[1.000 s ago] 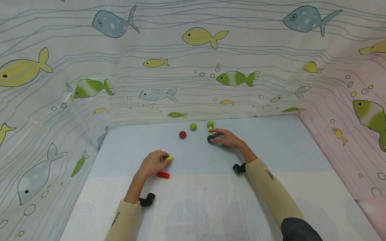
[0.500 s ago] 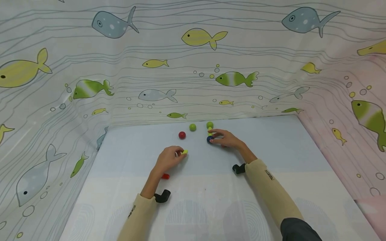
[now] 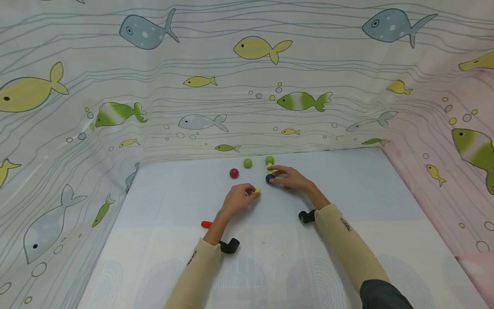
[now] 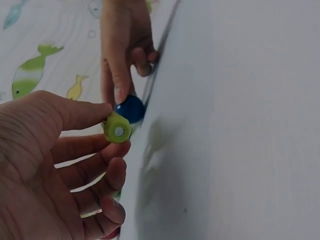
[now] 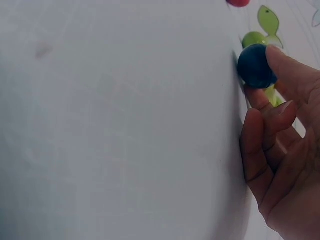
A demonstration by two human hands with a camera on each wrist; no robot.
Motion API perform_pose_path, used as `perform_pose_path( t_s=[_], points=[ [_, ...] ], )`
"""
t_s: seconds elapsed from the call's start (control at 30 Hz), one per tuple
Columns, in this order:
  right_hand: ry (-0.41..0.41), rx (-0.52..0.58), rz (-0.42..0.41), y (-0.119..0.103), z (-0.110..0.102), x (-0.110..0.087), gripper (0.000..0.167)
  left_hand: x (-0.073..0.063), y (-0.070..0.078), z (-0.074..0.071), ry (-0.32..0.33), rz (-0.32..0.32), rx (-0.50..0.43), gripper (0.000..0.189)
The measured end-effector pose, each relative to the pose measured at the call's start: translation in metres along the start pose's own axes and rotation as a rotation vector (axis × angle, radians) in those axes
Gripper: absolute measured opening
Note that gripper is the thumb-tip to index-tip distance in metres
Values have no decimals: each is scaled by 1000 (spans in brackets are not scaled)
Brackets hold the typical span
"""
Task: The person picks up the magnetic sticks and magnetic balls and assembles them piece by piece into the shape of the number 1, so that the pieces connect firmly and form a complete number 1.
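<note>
My left hand [image 3: 240, 199] pinches a short yellow-green rod [image 4: 118, 129] between thumb and index finger; its end facing the left wrist camera has a round silvery spot. Just beyond it, my right hand [image 3: 291, 177] holds a dark blue ball [image 5: 256, 66] between thumb and fingers. A yellow-green rod [image 3: 269, 168] runs from the blue ball to a green ball [image 3: 269, 159] behind it, partly covered by the right fingers. The left hand's rod is a short gap to the front left of the blue ball.
A loose green ball [image 3: 247, 163] and a red ball [image 3: 233, 173] lie at the table's back, left of the right hand. Behind the left forearm, a red rod [image 3: 206, 224] is partly covered. A fish-printed sheet [image 3: 251, 98] rises along the back edge of the table [image 3: 347, 180].
My left hand has carried the yellow-green rod right and slightly back, toward the blue ball. The right hand has stayed in place on the blue ball.
</note>
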State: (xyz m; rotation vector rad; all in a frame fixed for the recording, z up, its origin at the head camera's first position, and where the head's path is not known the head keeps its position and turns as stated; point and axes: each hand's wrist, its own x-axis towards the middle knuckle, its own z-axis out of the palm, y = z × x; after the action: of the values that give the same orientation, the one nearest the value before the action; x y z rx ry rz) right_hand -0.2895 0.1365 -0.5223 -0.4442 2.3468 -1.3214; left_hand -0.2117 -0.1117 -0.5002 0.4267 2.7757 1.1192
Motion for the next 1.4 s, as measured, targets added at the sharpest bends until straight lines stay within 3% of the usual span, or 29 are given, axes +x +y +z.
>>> perform_pose_path(
  t_s=[0.47,0.67,0.93,1.4],
  points=[
    [9,27,-29,2,0,1,52,21,16,31,38,-61,-95,24],
    [5,10,-37,2,0,0,53,26,22,33,55,-73,-87,22],
    [-1,29,-43,2,0,1,51,31,25,40,63,-140,-67,25],
    [-5,41,-34,1,0,0,52,33,29,41,71,-145,-85,24]
  ],
)
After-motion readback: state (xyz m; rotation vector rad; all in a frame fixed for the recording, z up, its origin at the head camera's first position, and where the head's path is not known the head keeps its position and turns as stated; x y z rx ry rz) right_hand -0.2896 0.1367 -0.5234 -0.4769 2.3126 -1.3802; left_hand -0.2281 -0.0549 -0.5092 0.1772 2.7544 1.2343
